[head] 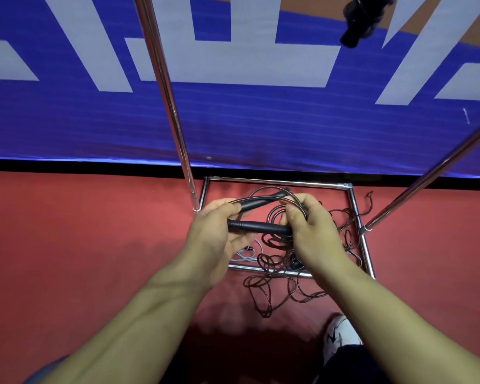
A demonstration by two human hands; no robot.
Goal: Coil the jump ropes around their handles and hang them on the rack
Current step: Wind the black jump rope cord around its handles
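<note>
My left hand [219, 234] grips the left ends of two black jump rope handles: a lower handle [257, 226] lying level and an upper handle [263, 201] tilted up to the right. My right hand [308, 225] pinches the rope's thin dark cord [281, 210] by the lower handle's right end, with a few loops hanging under my fingers. More dark rope [277, 275] lies tangled on the red floor inside and over the chrome rack's base frame [277, 182]. A black coiled rope bundle [358, 20] hangs at the top right.
Two chrome rack poles rise from the base, the left pole [175, 115] and the right pole [427, 178]. A grey cord [245, 252] lies under my left hand. A blue banner [261, 120] covers the wall behind. My white shoe [341, 333] stands at the lower right.
</note>
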